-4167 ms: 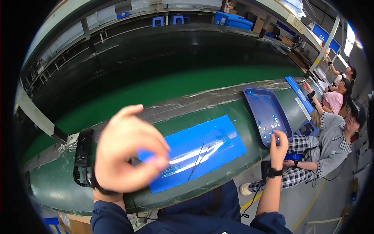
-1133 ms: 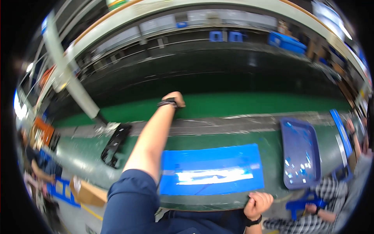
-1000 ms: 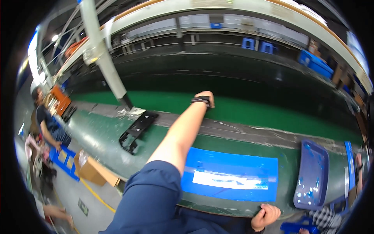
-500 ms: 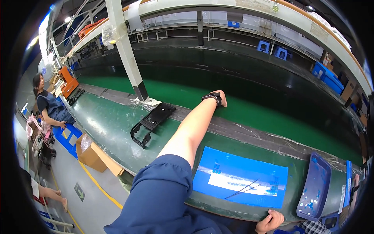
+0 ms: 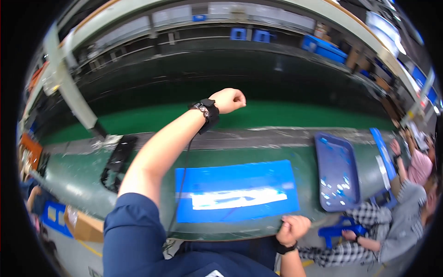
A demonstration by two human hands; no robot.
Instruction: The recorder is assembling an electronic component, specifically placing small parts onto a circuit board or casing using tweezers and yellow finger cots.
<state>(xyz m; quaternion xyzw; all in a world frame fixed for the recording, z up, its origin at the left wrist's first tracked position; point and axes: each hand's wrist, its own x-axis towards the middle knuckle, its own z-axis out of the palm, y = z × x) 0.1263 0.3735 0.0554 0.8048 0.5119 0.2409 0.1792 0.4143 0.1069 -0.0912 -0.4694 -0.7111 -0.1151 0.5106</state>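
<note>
Your left hand [image 5: 228,100] is out over the green belt surface [image 5: 295,113], past the bench edge strip, arm extended — fingers curled in together, thumb close to the forefinger; can't tell if anything's inside. Your right hand [image 5: 294,229] is at the near bench edge, just beside the lower right corner of the blue sheet [image 5: 237,175]. Fingers folded together, thumb over them; contact with the bench unclear.

Sheet lies flat on the green bench [image 5: 78,177] in front of you, between the black frame part [image 5: 121,154] on the left and the purple-blue tray [image 5: 337,168] on the right. Glare strip across it — detail there washed out. Thin cable [image 5: 184,171] drops from your left wristband [image 5: 206,112] across the sheet's left end. Tray has small blue and shiny bits scattered in it. Co-worker in grey [image 5: 400,224] sits beyond it.
</note>
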